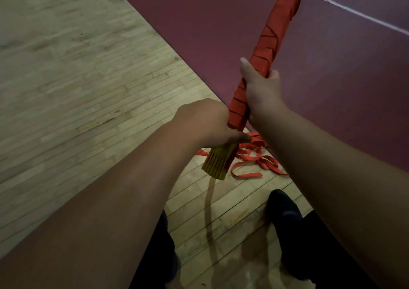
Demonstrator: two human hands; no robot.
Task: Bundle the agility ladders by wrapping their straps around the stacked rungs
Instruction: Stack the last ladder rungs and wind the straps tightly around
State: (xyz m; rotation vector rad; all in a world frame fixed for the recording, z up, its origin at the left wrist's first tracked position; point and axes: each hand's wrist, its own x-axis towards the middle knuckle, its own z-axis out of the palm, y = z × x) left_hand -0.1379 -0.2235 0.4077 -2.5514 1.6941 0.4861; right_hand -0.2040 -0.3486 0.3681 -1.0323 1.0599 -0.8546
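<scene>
1. The bundle (272,38) of stacked rungs was held off the ground. It slanted from the lower middle of the view up to the top right, over the seam between the wooden floor (88,89) and the dark red floor (221,23).
2. The right hand (262,92) was clenched round the middle of the bundle, with the thumb lying up along it and the fingers curled behind.
3. The left hand (205,123) grasped the bundle lower down, just above its near end. Whether it also pinched the strap could not be told.
4. Orange strap (238,107) already covered nearly the whole visible length of the bundle in overlapping, crossing turns, from the top edge of the view down to the left hand.
5. Only the yellow rung ends (218,162) showed bare, fanning out a little below the left hand.
6. A tangle of loose strap (254,156) lay on the floor beneath the near end, beside a dark shoe (284,209).
7. Judging from this, the wrapping was well along. What seemed to be left was to take up the loose strap and secure its end.
8. A white line (354,12) crossed the red floor at the upper right.
</scene>
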